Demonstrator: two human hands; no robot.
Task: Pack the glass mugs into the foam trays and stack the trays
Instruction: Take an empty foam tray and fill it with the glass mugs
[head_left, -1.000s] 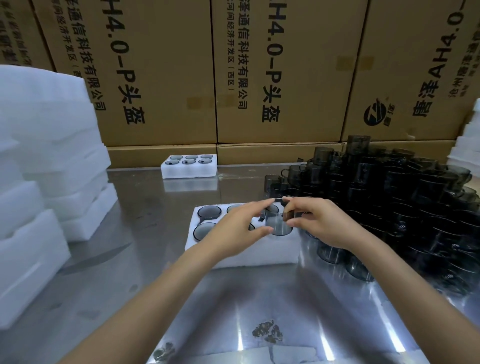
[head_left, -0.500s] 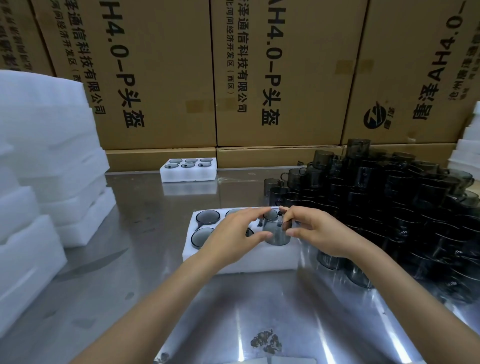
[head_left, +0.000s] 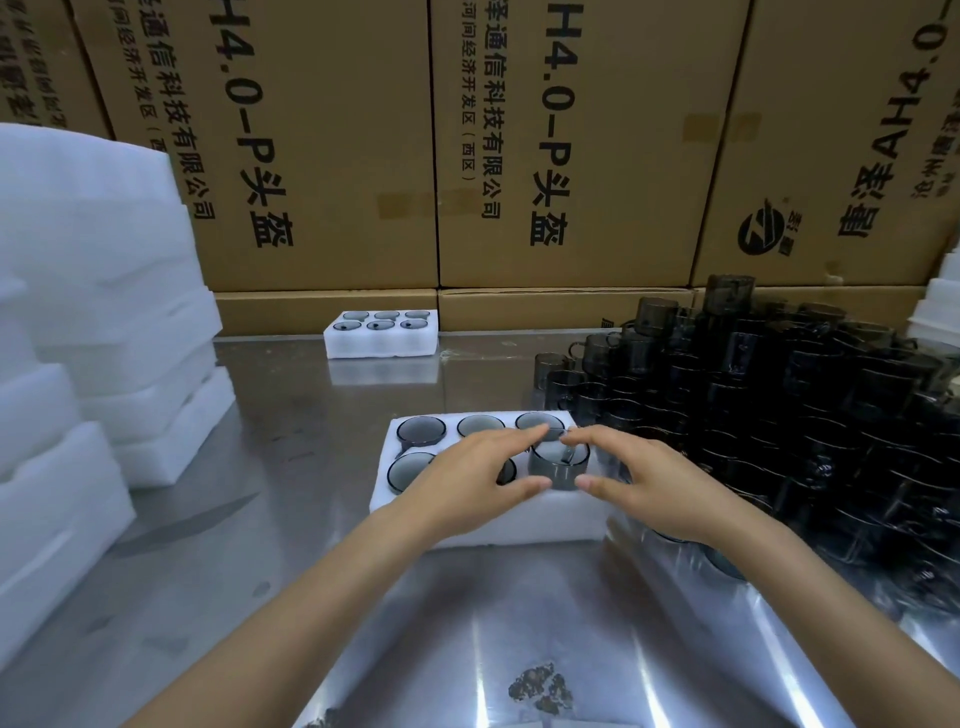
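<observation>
Lower now, the mug (head_left: 558, 464) sits half-seated at the tray's (head_left: 483, 525) four-o'clock pocket. Left hand (head_left: 467, 483) and right hand (head_left: 649, 480) flank it, fingers apart. Next: press it home.

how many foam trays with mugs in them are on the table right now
2: the near foam tray under both hands, and the far foam tray by the cardboard boxes. The foam stacks may hide more.

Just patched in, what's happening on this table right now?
A person is packing smoky glass mugs into a foam tray. Both hands, left hand and right hand, are around a mug that sits partly down in the tray's near right pocket; whether either has a grip on it is unclear. The other five pockets hold mugs. A filled tray waits at the back, and the mug pile stands to the right.
</observation>
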